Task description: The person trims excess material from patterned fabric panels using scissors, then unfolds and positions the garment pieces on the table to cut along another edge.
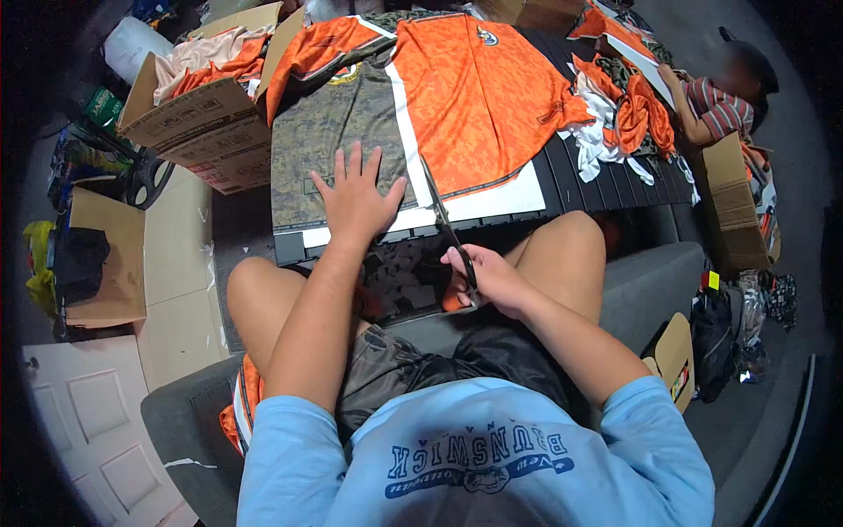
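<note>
My left hand (358,199) lies flat with its fingers spread on a green camouflage fabric piece (316,145). In my right hand (485,277) is a pair of scissors (440,207), its handles inside my fingers. The blades point away from me, along the white strip between the camouflage piece and an orange patterned fabric piece (479,101). White paper or cloth (514,195) shows under the near edge of the orange piece. Whether the blades are parted is hard to make out.
Cardboard boxes of fabric stand at the left (193,136) and right (738,206). Fabric scraps (628,114) pile on the slatted black table's (566,189) right side. Another person (722,101) is at the far right. I sit on a grey sofa (645,272).
</note>
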{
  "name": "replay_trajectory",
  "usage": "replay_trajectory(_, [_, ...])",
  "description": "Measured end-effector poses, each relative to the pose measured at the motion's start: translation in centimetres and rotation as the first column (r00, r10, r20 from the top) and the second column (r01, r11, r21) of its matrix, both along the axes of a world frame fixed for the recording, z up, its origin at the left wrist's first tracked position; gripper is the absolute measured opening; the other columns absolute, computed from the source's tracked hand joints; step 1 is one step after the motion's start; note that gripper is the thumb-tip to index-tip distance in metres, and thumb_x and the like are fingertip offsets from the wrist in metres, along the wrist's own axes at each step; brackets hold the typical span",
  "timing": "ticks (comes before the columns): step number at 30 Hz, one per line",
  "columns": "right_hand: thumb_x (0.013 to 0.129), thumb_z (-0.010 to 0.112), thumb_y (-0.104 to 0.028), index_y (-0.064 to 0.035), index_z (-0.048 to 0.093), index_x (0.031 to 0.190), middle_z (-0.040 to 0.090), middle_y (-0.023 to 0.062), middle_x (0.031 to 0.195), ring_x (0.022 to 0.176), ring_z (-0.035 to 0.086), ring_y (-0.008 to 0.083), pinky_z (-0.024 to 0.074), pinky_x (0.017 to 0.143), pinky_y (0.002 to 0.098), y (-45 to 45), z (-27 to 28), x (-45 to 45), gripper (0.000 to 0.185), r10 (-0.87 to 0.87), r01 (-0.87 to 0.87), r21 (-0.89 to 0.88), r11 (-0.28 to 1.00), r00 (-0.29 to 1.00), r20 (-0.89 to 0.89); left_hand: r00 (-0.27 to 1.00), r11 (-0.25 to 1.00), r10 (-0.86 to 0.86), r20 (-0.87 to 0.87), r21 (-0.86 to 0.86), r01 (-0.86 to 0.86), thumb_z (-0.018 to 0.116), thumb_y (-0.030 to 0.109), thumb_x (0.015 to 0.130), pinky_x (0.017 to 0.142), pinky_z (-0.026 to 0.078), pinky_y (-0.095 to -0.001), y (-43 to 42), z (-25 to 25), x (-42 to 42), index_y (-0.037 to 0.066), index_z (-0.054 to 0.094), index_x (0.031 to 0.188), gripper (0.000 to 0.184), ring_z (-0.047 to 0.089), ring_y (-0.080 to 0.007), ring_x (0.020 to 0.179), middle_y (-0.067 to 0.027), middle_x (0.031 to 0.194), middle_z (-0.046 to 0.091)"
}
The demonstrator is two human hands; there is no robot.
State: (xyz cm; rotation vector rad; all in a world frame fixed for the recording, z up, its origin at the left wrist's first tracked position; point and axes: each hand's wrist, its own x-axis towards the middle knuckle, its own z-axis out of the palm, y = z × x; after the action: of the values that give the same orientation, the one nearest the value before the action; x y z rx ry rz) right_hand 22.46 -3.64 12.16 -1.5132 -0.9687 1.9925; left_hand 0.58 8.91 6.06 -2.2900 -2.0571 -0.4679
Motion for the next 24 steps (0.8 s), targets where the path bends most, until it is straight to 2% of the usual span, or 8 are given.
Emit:
replay_trajectory(11, [0.105, 0.059, -0.045, -0.0071, 0.06, 0.109, 0.053, 0.0023, 0.07, 0.052, 0.052, 0.0121, 0.0357, 0.047, 0.0244, 0.0, -1.4, 0.1, 0.038, 0.011, -0.01, 0.087, 0.996, 1.0, -0.01, 1.0, 0.999, -0.004, 0.0, 0.032, 0.004, 0.051, 0.064, 0.094, 0.117, 0.015, -0.0752, 0.0, -0.1, 0.0, 0.019, 0.049, 0.153, 0.075, 0.033, -0.0379, 0.152, -0.0126, 0.164, 0.039])
replay_trajectory(16, [0.105, 0.06, -0.045, -0.0067, 0.059, 0.108, 0.052, 0.0021, 0.069, 0.052, 0.051, 0.0123, 0.0361, 0.047, 0.0246, 0.2, -0.2, -0.6, 0.038, -0.004, 0.003, 0.021, 1.0, 1.0, 0.023, 1.0, 1.0, 0.016, -0.018, -0.005, -0.016, 0.054, 0.065, 0.093, 0.118, 0.016, -0.0744, 0.1, 0.0, 0.1, 0.022, 0.048, 0.154, 0.075, 0.032, -0.036, 0.153, -0.0092, 0.165, 0.037])
replay_trajectory(21, [0.105, 0.061, -0.044, -0.0066, 0.059, 0.107, 0.052, 0.0022, 0.069, 0.052, 0.05, 0.0127, 0.0363, 0.048, 0.0246, 2.6, -1.8, -0.9, 0.038, -0.032, 0.034, 0.042, 0.999, 0.999, -0.037, 1.0, 1.0, -0.01, 0.015, 0.019, 0.009, 0.052, 0.064, 0.094, 0.117, 0.015, -0.0759, 0.0, -0.1, -0.1, 0.019, 0.05, 0.153, 0.074, 0.033, -0.0385, 0.151, -0.0131, 0.164, 0.039])
replay_trajectory(24, [0.104, 0.061, -0.046, -0.0066, 0.059, 0.108, 0.052, 0.0023, 0.068, 0.052, 0.05, 0.0129, 0.0362, 0.048, 0.0248, 3.1, -1.6, -1.1, 0.039, -0.026, 0.027, 0.052, 0.998, 1.0, -0.018, 1.0, 1.0, 0.002, 0.008, 0.01, -0.002, 0.053, 0.064, 0.093, 0.117, 0.016, -0.0752, 0.1, 0.0, 0.0, 0.02, 0.05, 0.153, 0.074, 0.033, -0.0375, 0.152, -0.0118, 0.164, 0.039])
